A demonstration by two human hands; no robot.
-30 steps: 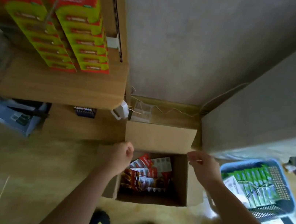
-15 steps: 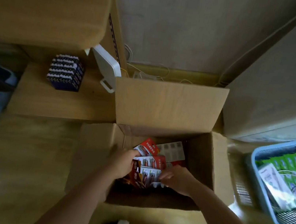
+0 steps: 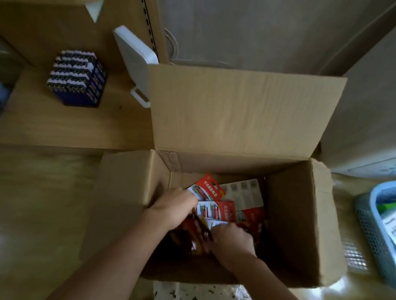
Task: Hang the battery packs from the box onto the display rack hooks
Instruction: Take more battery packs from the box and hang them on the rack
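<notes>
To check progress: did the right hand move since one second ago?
Yes. The right hand went from the right rim of the box down into it, onto the battery packs.

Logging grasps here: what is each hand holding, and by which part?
Left hand grips the battery packs by their left edge; right hand by their near edge, inside the box.

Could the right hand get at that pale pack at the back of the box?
Probably yes: the box flaps stand open, the right hand is inside, and the pale pack lies mostly exposed just beyond it.
</notes>
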